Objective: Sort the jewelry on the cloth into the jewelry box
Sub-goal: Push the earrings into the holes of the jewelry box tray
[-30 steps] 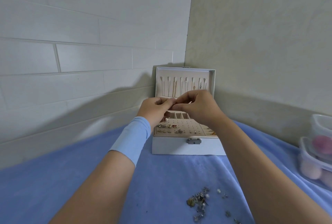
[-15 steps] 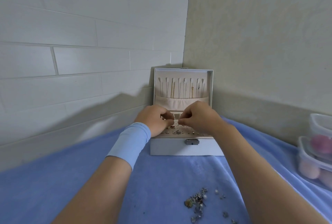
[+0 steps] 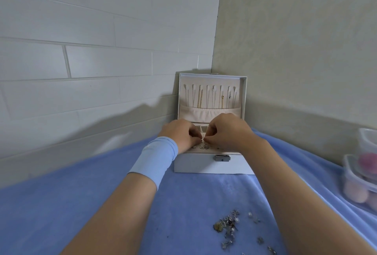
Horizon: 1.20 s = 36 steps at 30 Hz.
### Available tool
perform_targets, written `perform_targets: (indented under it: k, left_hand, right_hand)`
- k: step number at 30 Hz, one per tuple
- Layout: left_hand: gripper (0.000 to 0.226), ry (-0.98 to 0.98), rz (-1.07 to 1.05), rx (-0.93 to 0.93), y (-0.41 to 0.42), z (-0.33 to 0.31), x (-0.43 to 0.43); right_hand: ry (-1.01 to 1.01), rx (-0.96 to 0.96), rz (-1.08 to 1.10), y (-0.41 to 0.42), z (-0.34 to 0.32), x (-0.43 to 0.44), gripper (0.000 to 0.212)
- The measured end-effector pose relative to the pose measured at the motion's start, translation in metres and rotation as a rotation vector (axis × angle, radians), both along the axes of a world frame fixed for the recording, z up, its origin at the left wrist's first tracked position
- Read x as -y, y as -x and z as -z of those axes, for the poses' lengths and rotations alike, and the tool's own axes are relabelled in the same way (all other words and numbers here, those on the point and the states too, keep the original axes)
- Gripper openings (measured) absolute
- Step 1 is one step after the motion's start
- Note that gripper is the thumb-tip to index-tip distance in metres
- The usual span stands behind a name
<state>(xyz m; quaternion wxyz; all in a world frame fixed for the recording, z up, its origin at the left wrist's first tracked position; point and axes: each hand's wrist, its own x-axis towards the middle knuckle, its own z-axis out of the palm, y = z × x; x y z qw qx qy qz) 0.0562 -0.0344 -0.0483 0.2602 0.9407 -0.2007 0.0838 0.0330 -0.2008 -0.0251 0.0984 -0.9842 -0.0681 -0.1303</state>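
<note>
A white jewelry box stands open in the wall corner, its raised lid hung with several thin necklaces. My left hand and my right hand meet over the box's beige stud tray, fingertips pinched together on a tiny earring too small to make out. Several studs sit in the tray in front of my fingers. A small heap of loose jewelry lies on the blue cloth near me, between my forearms.
Stacked clear plastic containers holding pink and peach sponges stand at the right edge of the cloth. White brick wall runs on the left, a beige wall on the right. A light blue band wraps my left wrist.
Both hands have dropped from in front of the lid down onto the stud tray, still pinched together. The lid's necklaces are now uncovered.
</note>
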Motion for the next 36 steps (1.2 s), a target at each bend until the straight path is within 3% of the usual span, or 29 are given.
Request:
perform_targets:
  k: [5, 11, 21, 29, 36]
  left_hand:
    - [0.018, 0.022, -0.017, -0.007, -0.001, 0.001, 0.001]
    - [0.013, 0.022, -0.013, -0.007, -0.002, 0.002, 0.0]
    - [0.007, 0.113, 0.051, 0.09, 0.034, -0.013, -0.002]
    - [0.005, 0.007, 0.235, -0.12, 0.097, 0.003, 0.013]
    - [0.011, -0.119, 0.271, -0.233, 0.12, 0.022, 0.03]
  right_hand:
    - [0.037, -0.052, -0.039, 0.003, -0.006, -0.001, 0.011]
    - [-0.064, -0.126, -0.05, 0.0, -0.002, 0.004, 0.014]
    - [-0.21, -0.057, -0.128, 0.042, -0.015, 0.006, 0.02]
    - [-0.113, -0.365, -0.13, 0.103, -0.001, 0.031, 0.007]
    - [0.082, -0.577, -0.011, 0.125, 0.007, 0.036, 0.021]
